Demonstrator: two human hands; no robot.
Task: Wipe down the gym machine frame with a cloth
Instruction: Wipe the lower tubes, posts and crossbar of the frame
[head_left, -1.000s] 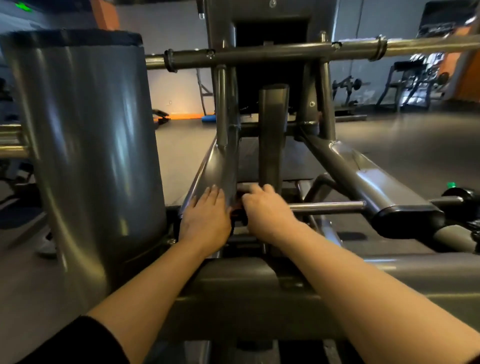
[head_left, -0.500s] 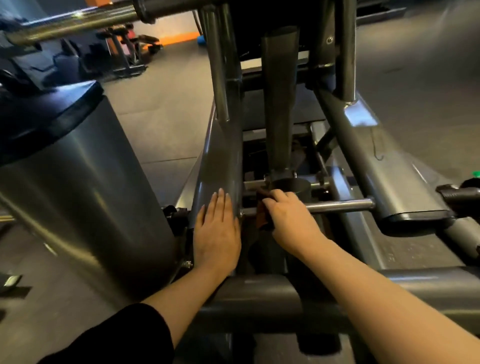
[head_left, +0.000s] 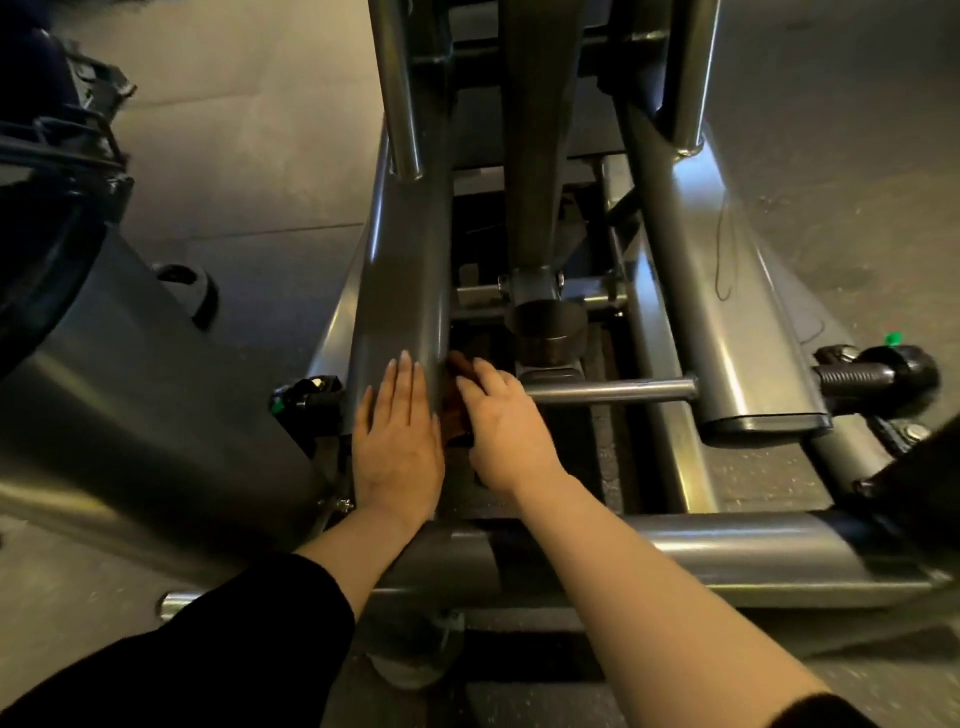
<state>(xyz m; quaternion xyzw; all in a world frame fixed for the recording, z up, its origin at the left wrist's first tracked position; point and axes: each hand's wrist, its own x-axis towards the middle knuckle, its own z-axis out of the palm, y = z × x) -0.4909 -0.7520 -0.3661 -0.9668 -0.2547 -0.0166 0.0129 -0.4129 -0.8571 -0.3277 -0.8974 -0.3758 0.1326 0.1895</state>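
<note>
While lit from above, grey frame (head_left: 400, 291), speckled floor (head_left: 841, 171).

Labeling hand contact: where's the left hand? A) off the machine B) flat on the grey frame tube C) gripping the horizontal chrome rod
B: the left hand lies palm-down, fingers extended, on the grey frame tube; the chrome rod sits right of the right hand.

L hand (head_left: 397, 441) is laid flat, fingers spread, on a grey frame tube (head_left: 402, 291). A brown cloth (head_left: 457, 410) is gripped by the R hand (head_left: 501, 423), pressed just beside that tube, near a horizontal steel bar (head_left: 613, 389).
</note>
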